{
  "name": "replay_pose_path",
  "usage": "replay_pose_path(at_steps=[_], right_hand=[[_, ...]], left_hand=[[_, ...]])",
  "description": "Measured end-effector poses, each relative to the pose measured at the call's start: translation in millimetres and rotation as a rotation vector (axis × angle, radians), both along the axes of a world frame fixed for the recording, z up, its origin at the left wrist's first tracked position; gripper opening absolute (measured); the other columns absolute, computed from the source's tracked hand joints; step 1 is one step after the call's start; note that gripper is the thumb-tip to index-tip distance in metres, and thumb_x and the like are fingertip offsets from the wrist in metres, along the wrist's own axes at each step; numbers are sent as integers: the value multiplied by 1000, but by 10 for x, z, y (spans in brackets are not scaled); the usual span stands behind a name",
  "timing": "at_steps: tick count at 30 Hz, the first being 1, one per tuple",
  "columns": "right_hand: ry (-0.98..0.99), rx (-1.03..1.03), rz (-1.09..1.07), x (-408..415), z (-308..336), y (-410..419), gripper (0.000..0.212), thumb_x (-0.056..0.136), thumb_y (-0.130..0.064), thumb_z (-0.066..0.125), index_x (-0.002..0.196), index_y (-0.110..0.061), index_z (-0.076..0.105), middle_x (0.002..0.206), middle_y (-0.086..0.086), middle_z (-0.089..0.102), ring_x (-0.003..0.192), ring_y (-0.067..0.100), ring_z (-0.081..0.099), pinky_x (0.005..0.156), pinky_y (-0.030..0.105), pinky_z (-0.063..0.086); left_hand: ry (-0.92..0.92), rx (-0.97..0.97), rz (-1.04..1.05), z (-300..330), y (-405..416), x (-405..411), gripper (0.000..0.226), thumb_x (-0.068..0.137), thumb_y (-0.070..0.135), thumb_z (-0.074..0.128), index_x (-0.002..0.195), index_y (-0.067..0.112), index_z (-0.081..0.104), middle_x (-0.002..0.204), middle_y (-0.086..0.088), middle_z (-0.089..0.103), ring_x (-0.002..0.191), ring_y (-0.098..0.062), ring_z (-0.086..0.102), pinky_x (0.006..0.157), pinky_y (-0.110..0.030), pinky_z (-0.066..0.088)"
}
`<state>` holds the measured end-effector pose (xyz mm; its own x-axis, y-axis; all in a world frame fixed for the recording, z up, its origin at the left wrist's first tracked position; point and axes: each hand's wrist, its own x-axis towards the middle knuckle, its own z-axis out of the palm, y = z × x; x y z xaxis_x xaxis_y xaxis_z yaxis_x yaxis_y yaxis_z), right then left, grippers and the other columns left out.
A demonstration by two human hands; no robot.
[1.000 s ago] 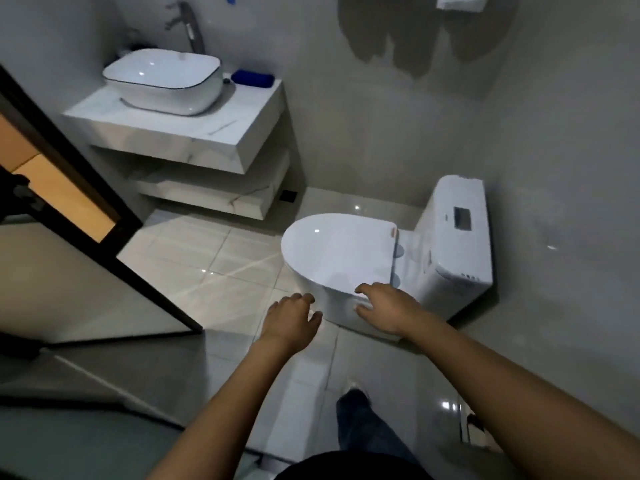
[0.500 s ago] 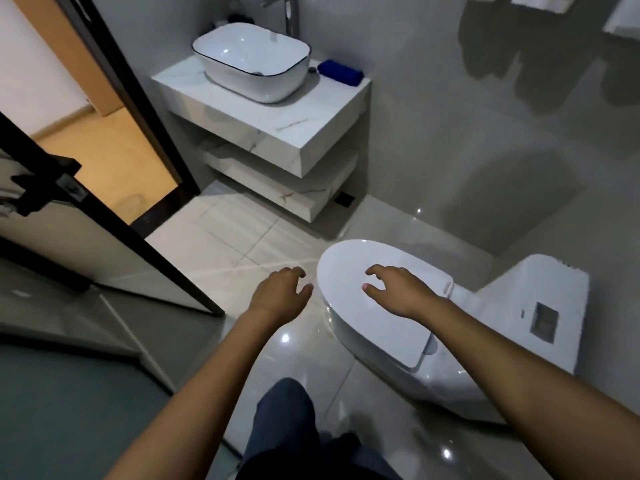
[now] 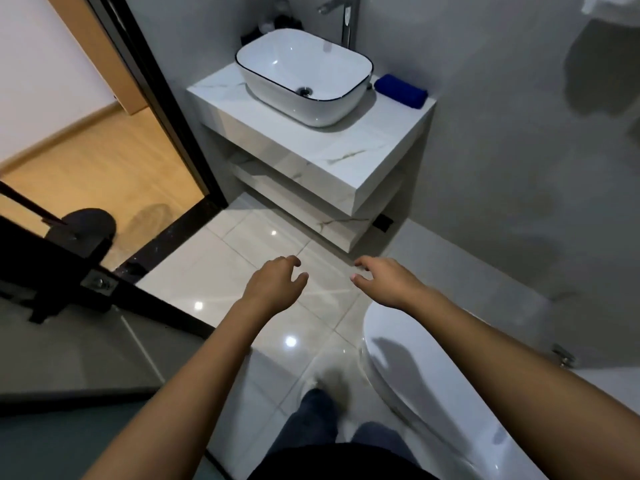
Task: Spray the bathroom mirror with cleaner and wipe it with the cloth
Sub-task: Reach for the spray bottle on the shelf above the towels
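A folded blue cloth (image 3: 400,91) lies on the marble counter (image 3: 349,147), to the right of the white basin (image 3: 304,76). No mirror and no spray bottle show in the head view. My left hand (image 3: 275,285) and my right hand (image 3: 386,280) hang out in front of me over the floor tiles, both empty with fingers loosely apart. They are well short of the counter.
A chrome tap (image 3: 344,19) rises behind the basin, with dark items (image 3: 273,24) at the back left. The closed toilet lid (image 3: 415,372) is at my lower right. A black-framed glass door (image 3: 86,278) stands open on the left, past it a wooden floor (image 3: 104,168).
The view has swung left and forward: the counter and basin are now nearer and centred, the toilet has slid to the lower right. Both hands stay out in front, empty.
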<state>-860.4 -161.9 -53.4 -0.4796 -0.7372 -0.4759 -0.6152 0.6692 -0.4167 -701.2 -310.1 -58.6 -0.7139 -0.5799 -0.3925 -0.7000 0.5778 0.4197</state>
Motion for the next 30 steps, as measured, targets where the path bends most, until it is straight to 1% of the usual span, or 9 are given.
replay_pose_path(at_steps=[5,10,13,16,20,23,26,28,30], right_hand=[[-18,-20,22,-208,104,-686,50,99,-42,47,143,-17,43,141,9,51,125,26,51,101,40,45],[-28,-43,14,-573,169,-1240,47,100,-39,47,141,-17,45,140,10,51,124,27,52,100,41,46],[-21,-62,26,-849,146,-1604,48,99,-39,48,142,-16,45,141,10,51,126,26,51,101,38,44],[-14,-66,50,-1167,132,-2040,48,99,-40,48,141,-19,45,139,9,52,124,25,52,99,35,44],[-7,-91,73,-1593,152,-2674,47,99,-41,46,141,-20,45,141,9,51,126,25,50,98,34,42],[-31,-109,85,-1798,206,-3077,46,99,-39,47,140,-20,46,139,8,53,124,24,51,98,34,41],[-31,-107,96,-1990,249,-3434,45,99,-41,47,140,-22,46,137,8,54,123,24,51,98,35,42],[-43,-103,100,-2087,271,-3629,45,99,-41,46,140,-22,46,137,7,53,124,23,50,99,35,42],[-59,-111,97,-2177,281,-3814,45,99,-41,46,140,-22,46,138,7,52,123,23,51,96,33,43]], left_hand=[[16,-15,-1,88,-675,-281,45,99,36,47,137,12,48,136,-9,54,122,-26,52,99,-41,44],[33,-22,13,122,-1226,-620,45,99,36,47,136,11,49,137,-9,54,123,-26,51,100,-42,44],[33,-33,15,128,-1562,-854,45,99,36,47,137,12,48,137,-8,54,122,-26,52,99,-41,44],[41,-39,33,132,-1961,-1136,45,99,35,47,137,12,49,138,-8,53,123,-25,52,99,-40,45],[59,-53,58,150,-2573,-1546,45,98,37,47,135,13,51,135,-9,56,122,-26,53,99,-42,46],[76,-53,70,224,-2951,-1814,44,98,36,47,136,12,50,134,-8,57,120,-23,54,99,-40,46],[96,-39,103,288,-3261,-2016,45,99,35,48,137,11,49,137,-9,55,124,-26,52,101,-41,45],[99,-30,113,298,-3454,-2092,45,98,36,48,136,11,49,136,-10,55,123,-26,52,100,-41,46],[100,-34,121,296,-3666,-2161,44,98,37,48,135,12,50,136,-9,55,121,-26,53,98,-42,47]])
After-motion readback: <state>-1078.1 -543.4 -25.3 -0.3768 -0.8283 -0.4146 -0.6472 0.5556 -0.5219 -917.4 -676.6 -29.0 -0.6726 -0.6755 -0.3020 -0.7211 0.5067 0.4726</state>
